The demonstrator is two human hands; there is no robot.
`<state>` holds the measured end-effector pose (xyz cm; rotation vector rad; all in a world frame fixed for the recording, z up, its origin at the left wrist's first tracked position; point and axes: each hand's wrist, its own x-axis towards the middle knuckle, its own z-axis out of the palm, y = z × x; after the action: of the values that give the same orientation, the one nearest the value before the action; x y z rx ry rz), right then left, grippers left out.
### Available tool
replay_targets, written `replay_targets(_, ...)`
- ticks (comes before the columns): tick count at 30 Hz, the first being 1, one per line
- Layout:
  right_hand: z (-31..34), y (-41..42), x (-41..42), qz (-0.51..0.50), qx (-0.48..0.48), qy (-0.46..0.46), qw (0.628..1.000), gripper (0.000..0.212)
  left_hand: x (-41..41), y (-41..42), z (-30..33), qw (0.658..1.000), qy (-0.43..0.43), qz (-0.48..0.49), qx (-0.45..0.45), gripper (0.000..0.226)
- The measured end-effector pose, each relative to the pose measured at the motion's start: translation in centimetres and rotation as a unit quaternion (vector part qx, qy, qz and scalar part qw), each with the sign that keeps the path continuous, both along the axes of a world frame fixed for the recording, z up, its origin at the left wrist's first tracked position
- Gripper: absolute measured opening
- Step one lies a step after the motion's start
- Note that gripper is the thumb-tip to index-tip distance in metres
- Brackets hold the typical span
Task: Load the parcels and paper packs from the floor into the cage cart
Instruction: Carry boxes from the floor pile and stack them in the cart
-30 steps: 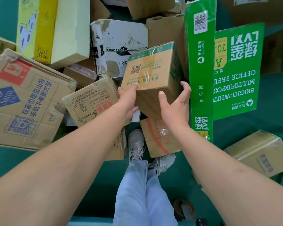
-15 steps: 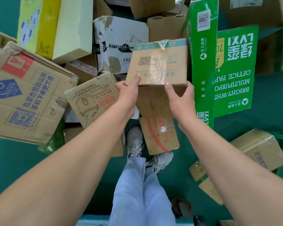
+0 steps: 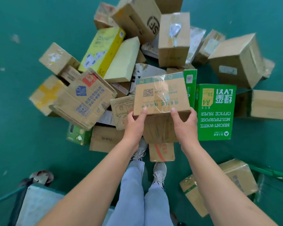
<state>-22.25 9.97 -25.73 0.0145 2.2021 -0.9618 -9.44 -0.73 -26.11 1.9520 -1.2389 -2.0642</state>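
Note:
I hold a brown cardboard parcel [image 3: 162, 93] with a green top band, a QR code and clear tape, lifted above the pile. My left hand [image 3: 136, 121] grips its near left corner, thumb on top. My right hand [image 3: 185, 123] grips its near right corner the same way. Under it lie several parcels on the green floor, among them a green office paper pack [image 3: 216, 115], a yellow paper box [image 3: 103, 51] and a worn carton with blue print [image 3: 85, 100]. A corner of the cage cart [image 3: 36, 203] with a wheel shows at the lower left.
Two taped parcels [image 3: 219, 185] lie at the lower right beside a green frame bar [image 3: 271, 173]. A small red-printed box [image 3: 162, 152] sits just ahead of my shoes. Bare green floor [image 3: 31, 144] stretches to the left of the pile.
The parcel has come up off the pile and toward me, held in both hands. My view has risen and pulled back, so the whole pile and the cart corner now show.

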Motion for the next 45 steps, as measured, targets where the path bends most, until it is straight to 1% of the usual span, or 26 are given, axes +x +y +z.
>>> replay_targets(1,1.8,0.1,0.4,0.008,-0.006,0.007,1.0,0.104,0.8,0.4,1.9,1.0,0.005,0.009,-0.003,0.094)
replay_targets(2,4.5,0.3,1.1,0.024,-0.014,0.01,1.0,0.102,2.0,1.0,4.6,1.0,0.01,0.023,-0.009,0.088)
replay_targets(4,7.9,0.8,2.2,0.044,-0.025,0.014,0.999,0.097,3.6,2.1,8.1,0.999,0.015,0.045,-0.024,0.077)
replay_targets(5,9.8,1.1,2.7,0.056,-0.03,0.012,0.998,0.095,4.5,2.8,9.9,0.998,0.018,0.056,-0.031,0.075)
replay_targets(9,16.2,3.5,5.3,0.097,-0.059,0.0,0.994,0.086,7.8,6.2,16.6,0.992,0.04,0.094,-0.074,0.079)
replay_targets(10,18.3,4.7,6.4,0.118,-0.071,-0.007,0.991,0.083,9.4,7.6,18.8,0.988,0.043,0.117,-0.088,0.079)
replay_targets(13,22.0,6.9,8.8,0.177,-0.087,-0.014,0.98,0.078,12.8,10.5,22.5,0.974,0.045,0.178,-0.134,0.077)
replay_targets(15,23.6,7.7,10.1,0.204,-0.105,-0.024,0.973,0.071,14.8,11.9,23.8,0.965,0.047,0.21,-0.15,0.074)
replay_targets(17,25.2,8.1,11.8,0.24,-0.124,-0.034,0.962,0.069,17.2,13.5,25.0,0.954,0.051,0.249,-0.159,0.069)
replay_targets(20,26.6,8.0,14.6,0.294,-0.134,-0.029,0.946,0.079,20.5,15.7,26.2,0.943,0.046,0.291,-0.152,0.063)
replay_targets(22,27.3,7.7,16.3,0.328,-0.136,-0.03,0.934,0.084,22.3,16.9,26.8,0.938,0.042,0.31,-0.147,0.051)
replay_targets(23,27.5,7.5,17.2,0.345,-0.14,-0.027,0.928,0.084,23.3,17.5,27.0,0.935,0.04,0.32,-0.149,0.048)
replay_targets(25,28.0,7.1,19.5,0.383,-0.142,-0.028,0.912,0.082,25.6,18.6,27.2,0.924,0.032,0.346,-0.161,0.051)
replay_targets(28,28.0,6.4,23.0,0.427,-0.132,-0.037,0.894,0.094,29.3,20.0,27.1,0.914,0.014,0.37,-0.165,0.065)
replay_targets(29,27.9,6.3,24.2,0.439,-0.131,-0.043,0.888,0.095,30.5,20.3,27.2,0.913,0.011,0.377,-0.158,0.07)
replay_targets(31,28.0,5.9,27.1,0.466,-0.123,-0.053,0.874,0.089,33.1,21.0,27.7,0.907,0.005,0.393,-0.154,0.077)
replay_targets(33,28.2,5.8,30.7,0.508,-0.114,-0.057,0.852,0.082,36.2,22.0,27.9,0.894,-0.01,0.42,-0.155,0.081)
replay_targets(35,28.7,5.6,34.6,0.549,-0.118,-0.061,0.825,0.08,39.5,23.3,28.0,0.873,-0.025,0.462,-0.151,0.082)
replay_targets(37,29.1,5.3,38.4,0.591,-0.121,-0.057,0.796,0.076,42.8,24.6,27.8,0.843,-0.027,0.517,-0.148,0.081)
replay_targets(39,29.4,4.9,41.8,0.643,-0.117,-0.051,0.756,0.073,45.7,25.9,27.6,0.81,-0.024,0.569,-0.141,0.077)
replay_targets(43,29.3,4.1,48.9,0.749,-0.094,-0.068,0.652,0.077,50.8,28.9,26.9,0.741,-0.005,0.66,-0.122,0.072)
replay_targets(44,29.3,4.1,50.4,0.763,-0.087,-0.076,0.636,0.077,51.7,29.5,26.6,0.731,0.001,0.673,-0.117,0.072)
replay_targets(45,29.3,4.3,52.9,0.781,-0.08,-0.079,0.614,0.076,53.2,30.4,26.3,0.711,0.008,0.693,-0.118,0.071)
